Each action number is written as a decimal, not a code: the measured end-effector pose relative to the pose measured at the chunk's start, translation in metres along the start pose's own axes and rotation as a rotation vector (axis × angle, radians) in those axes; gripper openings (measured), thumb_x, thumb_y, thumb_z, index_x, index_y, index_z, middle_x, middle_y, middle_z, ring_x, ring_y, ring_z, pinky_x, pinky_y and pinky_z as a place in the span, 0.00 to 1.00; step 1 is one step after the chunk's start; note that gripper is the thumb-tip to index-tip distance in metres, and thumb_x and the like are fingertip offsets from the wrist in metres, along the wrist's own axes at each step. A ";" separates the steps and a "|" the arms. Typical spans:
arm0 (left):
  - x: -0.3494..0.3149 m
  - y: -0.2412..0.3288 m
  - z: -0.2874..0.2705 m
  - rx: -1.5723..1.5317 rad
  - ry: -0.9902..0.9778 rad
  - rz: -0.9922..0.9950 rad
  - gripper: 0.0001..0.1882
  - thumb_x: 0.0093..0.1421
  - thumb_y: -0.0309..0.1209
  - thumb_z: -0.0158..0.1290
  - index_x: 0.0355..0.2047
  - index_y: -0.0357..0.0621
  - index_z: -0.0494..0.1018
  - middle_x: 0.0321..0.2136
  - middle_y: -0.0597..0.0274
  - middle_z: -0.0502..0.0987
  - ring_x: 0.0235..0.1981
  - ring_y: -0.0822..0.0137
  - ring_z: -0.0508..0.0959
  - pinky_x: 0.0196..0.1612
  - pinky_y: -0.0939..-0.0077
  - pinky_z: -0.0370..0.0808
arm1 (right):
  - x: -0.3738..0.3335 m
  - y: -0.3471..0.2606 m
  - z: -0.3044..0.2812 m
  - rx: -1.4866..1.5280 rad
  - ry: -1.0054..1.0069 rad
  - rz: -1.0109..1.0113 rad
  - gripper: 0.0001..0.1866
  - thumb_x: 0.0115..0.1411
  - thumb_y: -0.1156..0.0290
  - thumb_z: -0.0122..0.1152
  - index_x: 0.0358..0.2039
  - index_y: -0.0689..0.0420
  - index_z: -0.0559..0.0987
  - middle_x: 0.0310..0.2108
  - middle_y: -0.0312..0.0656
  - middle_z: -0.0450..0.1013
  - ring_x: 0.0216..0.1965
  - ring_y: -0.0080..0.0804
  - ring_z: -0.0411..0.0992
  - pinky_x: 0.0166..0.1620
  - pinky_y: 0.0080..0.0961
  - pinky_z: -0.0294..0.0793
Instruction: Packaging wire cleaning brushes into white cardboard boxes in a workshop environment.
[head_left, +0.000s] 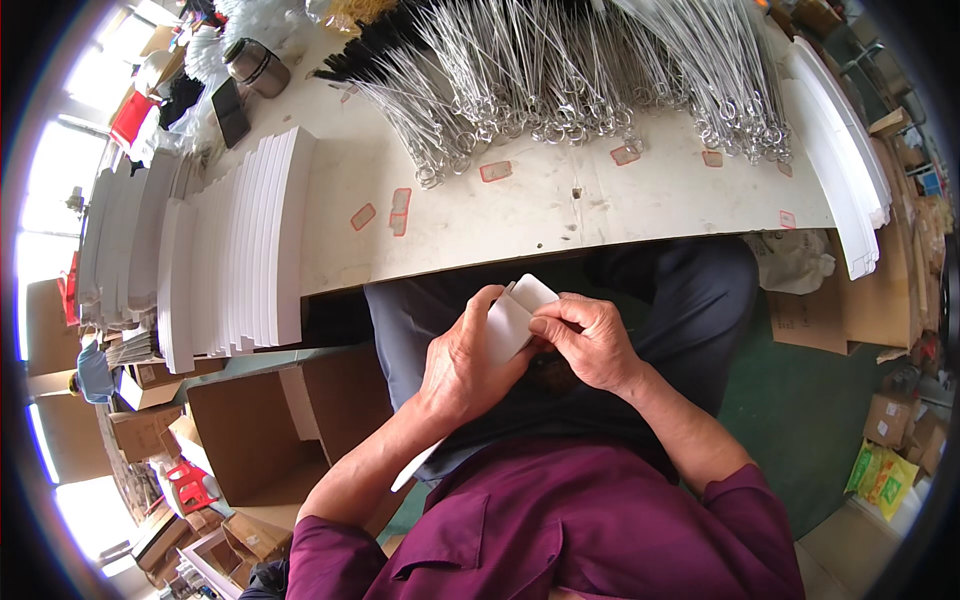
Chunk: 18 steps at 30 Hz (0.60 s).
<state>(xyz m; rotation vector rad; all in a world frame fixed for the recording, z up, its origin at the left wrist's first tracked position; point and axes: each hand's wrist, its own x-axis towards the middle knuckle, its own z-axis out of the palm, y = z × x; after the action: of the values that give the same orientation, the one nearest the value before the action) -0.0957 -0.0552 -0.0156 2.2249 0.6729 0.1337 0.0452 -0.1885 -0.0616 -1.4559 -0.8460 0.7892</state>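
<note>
Over my lap I hold a long, narrow white carton [508, 325], tilted, its end flap up at the far end. My left hand [462, 358] is wrapped round its body, and the lower end sticks out below my left forearm. With thumb and fingers, my right hand [588, 338] pinches the carton's edge beside the flap. Ahead on the table [450, 235] lie several bundles of thin wire-handled brushes [540, 90], ring ends toward me, black bristles at the far left. What is inside the carton cannot be seen.
Rows of flat white cartons [235, 250] stand at the table's left end; more white cartons [840, 160] lie along its right edge. A flask [256, 67] and a dark phone [230, 112] are far left. An open cardboard box [250, 430] sits low at my left.
</note>
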 end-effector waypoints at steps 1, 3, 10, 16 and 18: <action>0.001 -0.001 0.001 0.001 -0.001 -0.003 0.38 0.52 0.35 0.70 0.59 0.43 0.63 0.42 0.42 0.81 0.42 0.42 0.84 0.42 0.54 0.83 | 0.000 -0.001 -0.001 -0.021 -0.023 0.047 0.06 0.66 0.74 0.65 0.36 0.65 0.83 0.28 0.39 0.78 0.29 0.21 0.77 0.34 0.21 0.78; 0.002 -0.004 0.003 -0.040 -0.029 -0.015 0.38 0.52 0.34 0.69 0.60 0.45 0.62 0.43 0.43 0.81 0.42 0.42 0.84 0.42 0.54 0.83 | 0.000 -0.003 0.001 -0.023 -0.032 0.026 0.06 0.66 0.75 0.66 0.35 0.65 0.83 0.27 0.38 0.78 0.28 0.21 0.76 0.33 0.21 0.77; 0.007 -0.011 0.004 -0.060 -0.072 0.003 0.36 0.51 0.32 0.67 0.58 0.46 0.63 0.41 0.43 0.81 0.40 0.42 0.84 0.40 0.53 0.83 | 0.001 -0.004 0.004 -0.186 -0.039 -0.116 0.06 0.64 0.75 0.67 0.31 0.63 0.81 0.25 0.41 0.76 0.24 0.26 0.73 0.28 0.27 0.71; 0.009 -0.015 0.005 -0.014 -0.086 0.041 0.25 0.49 0.32 0.66 0.46 0.43 0.68 0.35 0.44 0.81 0.36 0.43 0.84 0.37 0.53 0.82 | 0.001 0.002 0.007 -0.304 -0.113 -0.233 0.07 0.63 0.75 0.67 0.39 0.63 0.79 0.28 0.47 0.78 0.26 0.41 0.78 0.30 0.33 0.75; 0.007 -0.020 0.006 -0.001 0.000 0.112 0.20 0.49 0.27 0.67 0.39 0.43 0.69 0.30 0.50 0.80 0.30 0.52 0.84 0.32 0.62 0.80 | -0.001 0.000 0.017 -0.204 -0.030 -0.200 0.12 0.64 0.75 0.67 0.46 0.63 0.77 0.29 0.47 0.79 0.27 0.38 0.79 0.32 0.30 0.77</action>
<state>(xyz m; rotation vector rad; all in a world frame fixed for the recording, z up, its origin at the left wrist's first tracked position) -0.0965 -0.0454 -0.0348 2.2615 0.5479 0.1903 0.0303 -0.1808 -0.0624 -1.5119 -1.1027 0.5887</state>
